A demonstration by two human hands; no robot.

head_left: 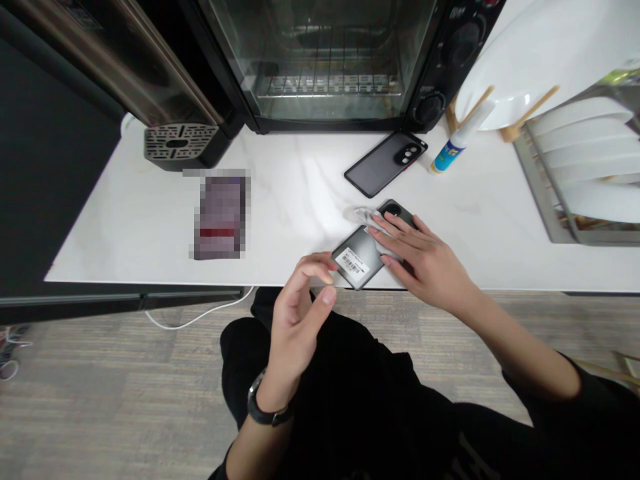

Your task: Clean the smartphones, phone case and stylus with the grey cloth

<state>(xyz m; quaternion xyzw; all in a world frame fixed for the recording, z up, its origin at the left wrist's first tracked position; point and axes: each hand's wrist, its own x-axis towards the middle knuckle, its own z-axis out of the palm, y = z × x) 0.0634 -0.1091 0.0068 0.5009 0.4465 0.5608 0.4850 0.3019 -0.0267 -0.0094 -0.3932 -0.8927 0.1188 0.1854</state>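
A grey smartphone point(367, 241) lies back up at the counter's front edge, with a white barcode label point(353, 264) on its near end. My right hand point(417, 257) presses a crumpled white tissue point(369, 216) flat against the phone's back, fingers stretched over it and partly hiding the camera end. By the phone's near left corner is my left hand point(303, 310), thumb and fingers apart with nothing between them; whether a fingertip touches the phone I cannot tell. Beyond the phone rests a dark translucent phone case point(383, 165) with camera cutouts.
A toaster oven point(330, 73) stands at the back, with a drink dispenser point(180, 143) to its left. A blurred-out rectangular item point(221, 217) lies left on the white counter point(285, 200). To the right are a blue-labelled tube point(447, 157) and a dish rack point(545, 213) with white plates.
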